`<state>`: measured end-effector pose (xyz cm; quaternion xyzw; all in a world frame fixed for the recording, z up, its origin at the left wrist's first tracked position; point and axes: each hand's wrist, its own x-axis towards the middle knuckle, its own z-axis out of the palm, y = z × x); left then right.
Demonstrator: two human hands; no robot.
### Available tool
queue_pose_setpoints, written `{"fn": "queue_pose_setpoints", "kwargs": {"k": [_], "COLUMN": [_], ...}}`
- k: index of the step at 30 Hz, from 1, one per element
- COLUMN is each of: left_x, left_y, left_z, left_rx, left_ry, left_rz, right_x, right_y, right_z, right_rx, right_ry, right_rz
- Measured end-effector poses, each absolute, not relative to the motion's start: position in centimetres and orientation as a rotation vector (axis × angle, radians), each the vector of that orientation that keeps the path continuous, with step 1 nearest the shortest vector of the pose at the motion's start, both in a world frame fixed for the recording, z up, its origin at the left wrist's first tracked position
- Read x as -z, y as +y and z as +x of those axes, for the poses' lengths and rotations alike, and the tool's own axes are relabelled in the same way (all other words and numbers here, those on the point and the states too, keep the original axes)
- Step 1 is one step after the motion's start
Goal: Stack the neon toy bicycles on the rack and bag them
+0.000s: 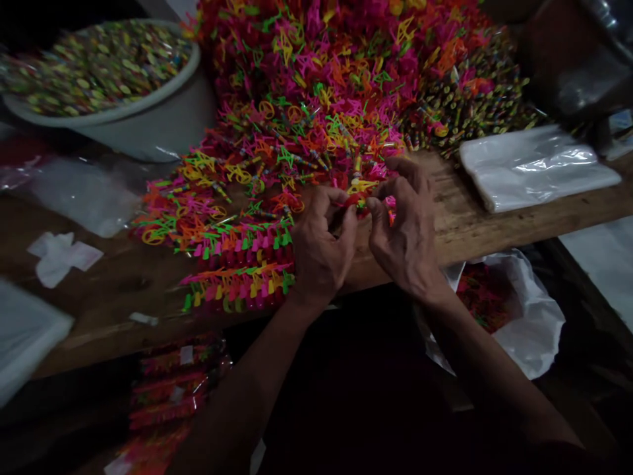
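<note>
My left hand (321,247) and my right hand (405,227) meet at the near edge of a wooden table (475,218), fingers pinched together on a small bunch of colourful plastic toy sticks (360,191). The bunch is drawn from a big heap of pink, orange, yellow and green sticks (321,86) that spreads across the table's middle. Just left of my left hand lie neat rows of aligned sticks (237,264). How many sticks my fingers hold is hidden.
A white basin (148,119) filled with small coloured pieces stands at the back left. A stack of clear plastic bags (534,168) lies on the right. A white bag with sticks (514,316) hangs below the table edge. Packed bundles (173,382) lie below left.
</note>
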<state>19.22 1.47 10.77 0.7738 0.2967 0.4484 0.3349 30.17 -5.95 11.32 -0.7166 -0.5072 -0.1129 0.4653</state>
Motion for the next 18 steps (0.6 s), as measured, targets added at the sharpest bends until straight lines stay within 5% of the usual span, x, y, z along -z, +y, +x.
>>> {"fn": "queue_pose_setpoints", "kwargs": {"k": [11, 18], "left_x": [-11.7, -11.7], "left_y": [2.3, 1.4], "left_z": [19.2, 19.4], "left_rx": [-0.988, -0.984], "left_ry": [0.767, 0.747], "left_rz": [2.103, 2.135], "right_x": [-9.7, -10.1], "right_y": [-6.3, -6.5], "right_z": [32.3, 31.0], "right_rx": [0.134, 0.402], "right_ry": [-1.282, -1.325], "right_rz": [-1.719, -1.884]}}
